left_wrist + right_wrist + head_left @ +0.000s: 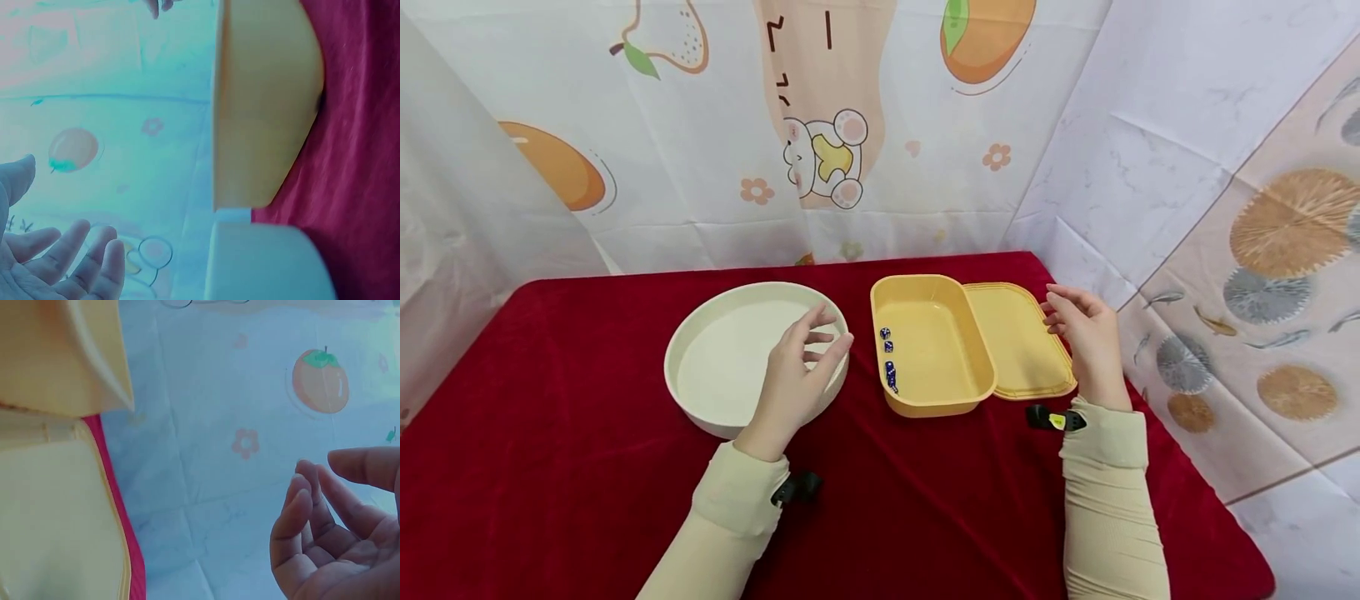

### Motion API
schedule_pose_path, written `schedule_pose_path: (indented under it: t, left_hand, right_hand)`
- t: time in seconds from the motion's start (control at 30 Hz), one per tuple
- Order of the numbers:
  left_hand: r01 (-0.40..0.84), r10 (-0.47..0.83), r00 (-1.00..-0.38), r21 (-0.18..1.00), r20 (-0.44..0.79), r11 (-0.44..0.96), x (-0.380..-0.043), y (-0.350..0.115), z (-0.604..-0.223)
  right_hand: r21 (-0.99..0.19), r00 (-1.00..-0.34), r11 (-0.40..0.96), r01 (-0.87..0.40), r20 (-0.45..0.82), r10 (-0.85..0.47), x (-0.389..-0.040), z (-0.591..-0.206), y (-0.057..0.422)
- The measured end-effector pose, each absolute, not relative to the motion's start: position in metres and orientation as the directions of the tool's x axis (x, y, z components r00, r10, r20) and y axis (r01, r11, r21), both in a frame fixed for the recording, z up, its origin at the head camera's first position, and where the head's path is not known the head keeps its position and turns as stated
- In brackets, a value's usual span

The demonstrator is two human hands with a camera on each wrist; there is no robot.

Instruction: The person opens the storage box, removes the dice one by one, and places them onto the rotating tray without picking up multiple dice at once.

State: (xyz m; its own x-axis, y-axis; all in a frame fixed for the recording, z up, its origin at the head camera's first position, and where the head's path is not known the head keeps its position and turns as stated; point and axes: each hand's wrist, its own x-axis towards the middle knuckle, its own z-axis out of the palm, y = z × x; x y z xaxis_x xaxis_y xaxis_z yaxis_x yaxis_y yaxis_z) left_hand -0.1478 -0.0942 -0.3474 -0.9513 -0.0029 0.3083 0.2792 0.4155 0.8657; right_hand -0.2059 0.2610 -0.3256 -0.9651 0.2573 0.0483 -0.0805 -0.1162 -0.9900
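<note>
My left hand (793, 379) hovers over the right side of a round off-white tray (679, 387). Its fingers are loosely bent with a gap to the thumb, and nothing is in it. Beside it stands a yellow rectangular box (936, 410); several dark blue dice (889, 347) lie inside along its left wall. Over the right edge of a flat yellow lid (1018, 342) is my right hand (1090, 342), also holding nothing. In the right wrist view its fingers (290, 519) bend loosely, with the thumb apart from them.
A dark red cloth (587, 467) covers the table. The lid lies against the box's right side, partly hidden by it. A white curtain (700, 167) with fruit prints hangs behind the table, and a patterned curtain (1292, 333) hangs at the right.
</note>
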Motion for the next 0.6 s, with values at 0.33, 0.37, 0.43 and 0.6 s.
schedule_pose_path:
  t: [0.33,0.37,0.43,0.6]
  left_hand:
    - [0.217,-0.110,-0.952,0.882,0.287,0.419,-0.148,-0.124,-0.341]
    - [0.207,-0.114,-0.953,0.881,0.279,0.426,-0.148,-0.127,-0.341]
    - [0.189,-0.117,-0.957,0.874,0.267,0.447,-0.148,-0.133,-0.341]
    - [0.169,-0.151,-0.949,0.852,0.276,0.495,-0.145,-0.146,-0.340]
  right_hand:
    - [-0.935,-0.981,-0.313,-0.165,0.123,0.150,-0.196,-0.310,0.249]
    - [-0.932,-0.982,-0.321,-0.165,0.126,0.141,-0.195,-0.308,0.246]
    - [-0.930,-0.984,-0.329,-0.165,0.133,0.118,-0.195,-0.306,0.241]
    - [-0.933,-0.986,-0.319,-0.167,0.157,0.058,-0.199,-0.297,0.227]
